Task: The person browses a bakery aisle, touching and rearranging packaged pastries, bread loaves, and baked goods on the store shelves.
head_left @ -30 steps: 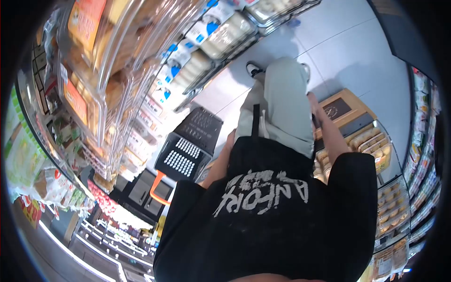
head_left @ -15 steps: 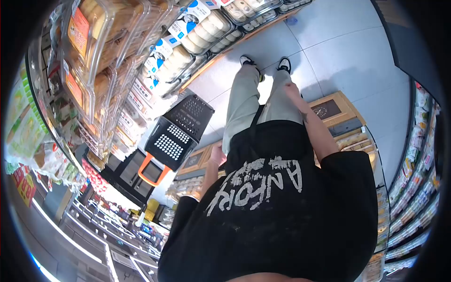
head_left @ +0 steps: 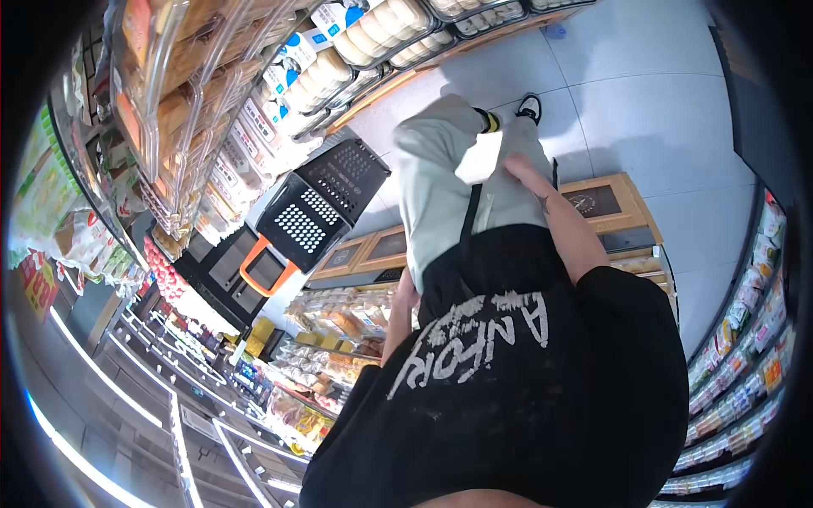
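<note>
My right hand hangs in front of my right thigh, its fingers curled in, and nothing shows in them. Beside my left hip, my left hand is partly hidden by the trousers and shirt, so its fingers do not show clearly. I wear light grey trousers and a black T-shirt with white lettering. To my left stands a black shopping basket with an orange handle, apart from my left hand.
Stacked clear boxes of baked goods rise at the left. Packs of white buns line the shelf ahead. A wooden-framed display stands close by my right arm. Curved shelves of packaged goods run along the right, beyond the tiled floor.
My left leg has bent at the knee, and its shoe has mostly gone from sight. The right hand has shifted slightly left and down. More packaged goods show behind my left arm.
</note>
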A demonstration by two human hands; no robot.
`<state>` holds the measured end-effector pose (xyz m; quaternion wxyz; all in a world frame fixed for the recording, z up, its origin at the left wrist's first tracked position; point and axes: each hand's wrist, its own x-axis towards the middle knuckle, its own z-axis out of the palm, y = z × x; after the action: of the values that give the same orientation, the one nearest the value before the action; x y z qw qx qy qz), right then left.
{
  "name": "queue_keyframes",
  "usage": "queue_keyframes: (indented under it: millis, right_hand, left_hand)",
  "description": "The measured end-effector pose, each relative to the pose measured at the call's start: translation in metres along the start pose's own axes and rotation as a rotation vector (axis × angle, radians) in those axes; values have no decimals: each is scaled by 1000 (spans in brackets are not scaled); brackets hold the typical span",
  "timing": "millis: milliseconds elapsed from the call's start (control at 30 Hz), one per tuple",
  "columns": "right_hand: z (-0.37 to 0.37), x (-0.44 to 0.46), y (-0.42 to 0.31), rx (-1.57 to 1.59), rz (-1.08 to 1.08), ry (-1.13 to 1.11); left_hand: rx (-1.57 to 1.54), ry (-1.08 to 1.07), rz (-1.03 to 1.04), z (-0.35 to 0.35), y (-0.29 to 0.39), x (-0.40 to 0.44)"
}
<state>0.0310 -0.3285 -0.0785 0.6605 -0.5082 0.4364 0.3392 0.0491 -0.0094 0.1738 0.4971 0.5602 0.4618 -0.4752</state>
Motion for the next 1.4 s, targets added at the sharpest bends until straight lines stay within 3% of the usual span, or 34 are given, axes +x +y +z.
queue_keyframes:
  millis: [67,200,233,267,333,400,500,533,600,667,733,833,867,933,967,1000,1033,1067,1100,1133,1200,1233,1333,1400]
  right_hand:
    - [15,-4,9,-53,69,-43]
    - [29,-4,33,-401,238,-413]
    - [36,7,30,-538,142,-490]
    - [49,25,22,-815,-129,-540]
    - [79,73,-24,-1470,-806,-364]
    - [72,73,-140,-1040,-679,-187]
    - [85,64,-120,-490,-341,-99]
    - [90,63,-104,-670,-192,-5]
    - [52,7,-76,-707,-83,-13]
    - [42,8,-31,-799,-45,-134]
    - [60,36,-19,-942,-150,-274]
    - [114,79,-70,-1071,-405,-241]
    - [123,80,-88,-1023,-390,-192]
    - [118,62,-100,-927,-316,-94]
    - [105,64,-107,-876,-313,-60]
    - [104,42,-91,-600,-509,166]
    - [97,38,-64,-785,-175,88]
    - [89,37,-38,-886,-148,16]
    - [88,50,7,-658,-124,138]
    - [78,22,4,-778,-193,147]
    - [75,-12,-8,-520,-136,294]
    - [76,-15,-15,-465,-62,249]
    - [78,2,-41,-416,-31,323]
    - [98,9,-46,-364,-35,463]
  left_hand:
    - [-42,30,-28,-7,-13,-15]
    - [-144,79,-90,-6,-18,-33]
    - [-147,79,-83,-6,-20,-37]
    - [-133,78,-55,-7,-25,-38]
    - [-107,74,-9,-7,-35,-43]
    - [-108,78,35,-7,-47,-45]
    - [-101,82,60,-8,-61,-53]
    - [-93,81,73,-10,-64,-53]
    - [-106,69,45,-8,-63,-55]
    - [-167,22,84,-7,-59,-54]
    - [-192,77,51,-9,-53,-48]
    - [-232,139,6,-26,-67,-47]
    - [-252,106,102,-33,-74,-44]
    - [-280,69,57,-51,-83,-44]
    - [-298,167,-5,-33,-63,-48]
    - [-404,206,14,-48,-75,-30]
    - [-356,165,-10,-46,-65,-26]
    - [-306,128,-32,-46,-54,-21]
    - [-254,90,-51,-45,-37,-13]
    - [-197,51,-68,-45,-17,-2]
    - [-65,-22,-98,-56,26,28]
    - [13,-134,-86,-66,42,46]
    - [422,-86,169,-104,87,72]
    - [290,-237,134,-146,106,95]
